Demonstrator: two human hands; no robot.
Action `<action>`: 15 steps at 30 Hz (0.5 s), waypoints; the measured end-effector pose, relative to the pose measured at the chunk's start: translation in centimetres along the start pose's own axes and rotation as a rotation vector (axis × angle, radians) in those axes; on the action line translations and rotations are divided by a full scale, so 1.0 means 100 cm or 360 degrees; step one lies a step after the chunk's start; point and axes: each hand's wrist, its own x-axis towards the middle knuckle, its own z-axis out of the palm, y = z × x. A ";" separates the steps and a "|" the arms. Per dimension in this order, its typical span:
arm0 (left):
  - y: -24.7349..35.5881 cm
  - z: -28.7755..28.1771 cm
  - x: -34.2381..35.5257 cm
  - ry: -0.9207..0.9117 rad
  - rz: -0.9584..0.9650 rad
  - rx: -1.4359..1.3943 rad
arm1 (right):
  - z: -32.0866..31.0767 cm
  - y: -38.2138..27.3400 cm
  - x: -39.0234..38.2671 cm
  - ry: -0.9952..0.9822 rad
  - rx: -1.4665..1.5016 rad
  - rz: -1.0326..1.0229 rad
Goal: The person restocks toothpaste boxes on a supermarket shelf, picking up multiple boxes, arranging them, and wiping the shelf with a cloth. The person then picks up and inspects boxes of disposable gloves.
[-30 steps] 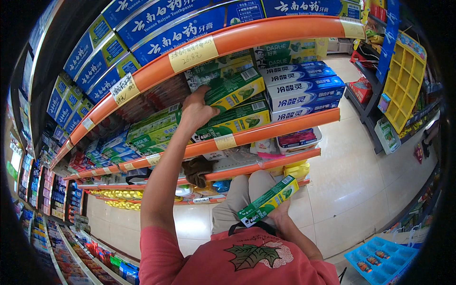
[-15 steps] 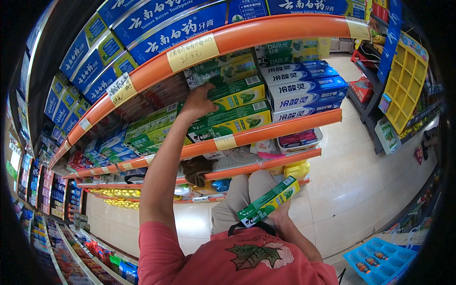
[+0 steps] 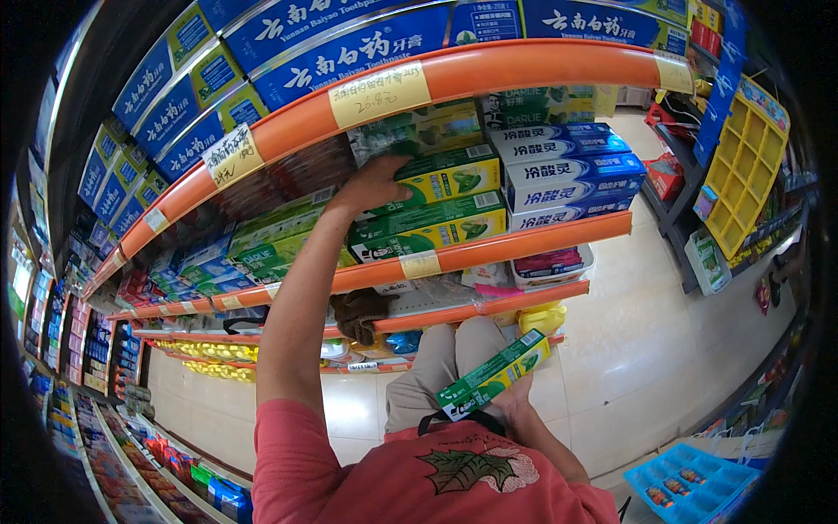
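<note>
Levelled since a second ago, the upper green box [image 3: 456, 179] lies lengthwise along the shelf [image 3: 489, 251], extending rightward from the nearer left hand [image 3: 367, 189], fingers half-spread around its end, grip unclear, while the right hand [image 3: 518, 398] clasps a matching box [image 3: 491, 375].

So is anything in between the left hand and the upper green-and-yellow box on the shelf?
Nothing visible: the left hand touches the left end of the upper green-and-yellow box. The orange shelf edge runs lower down, not between them.
</note>
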 end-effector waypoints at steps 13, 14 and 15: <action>0.003 0.000 -0.002 0.0069 0.0033 0.0110 | 0.019 0.003 -0.011 0.0239 -0.0085 -0.0020; 0.004 0.000 -0.004 0.0069 0.0029 0.0123 | 0.021 0.003 -0.013 0.0250 -0.0094 -0.0024; 0.006 -0.001 -0.004 0.0072 0.0028 0.0134 | 0.023 0.003 -0.014 0.0260 -0.0105 -0.0032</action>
